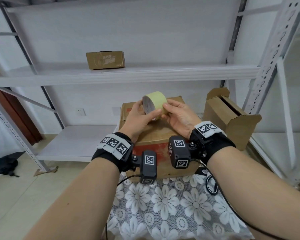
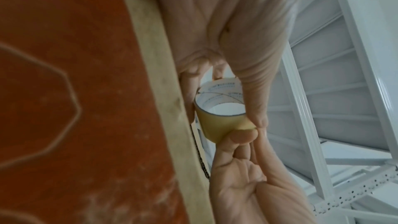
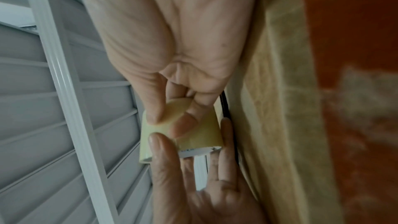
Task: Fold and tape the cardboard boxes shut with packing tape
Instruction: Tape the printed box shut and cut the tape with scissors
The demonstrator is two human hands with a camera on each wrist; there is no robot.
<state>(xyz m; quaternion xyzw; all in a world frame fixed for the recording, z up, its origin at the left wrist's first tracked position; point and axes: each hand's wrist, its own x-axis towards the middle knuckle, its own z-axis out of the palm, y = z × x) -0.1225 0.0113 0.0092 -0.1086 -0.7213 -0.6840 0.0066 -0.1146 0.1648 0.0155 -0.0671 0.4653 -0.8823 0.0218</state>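
Fingers (image 1: 155,113) of left hand (image 1: 137,118) curled round pale yellow roll of packing tape (image 1: 155,101), steadying it; right hand (image 1: 178,116) pinched its outer face, thumb (image 1: 166,105) on top, probably feeling for the free end. Held above closed brown cardboard box with red print (image 1: 152,135), near centre. Open-flapped brown box (image 1: 230,116) waited right.

My tape roll (image 1: 155,101) is glossy yellowish film on a white paper core; the box (image 1: 163,134) beneath — matt brown cardboard, its red print scuffed — sits on lacy floral cloth (image 1: 171,205).
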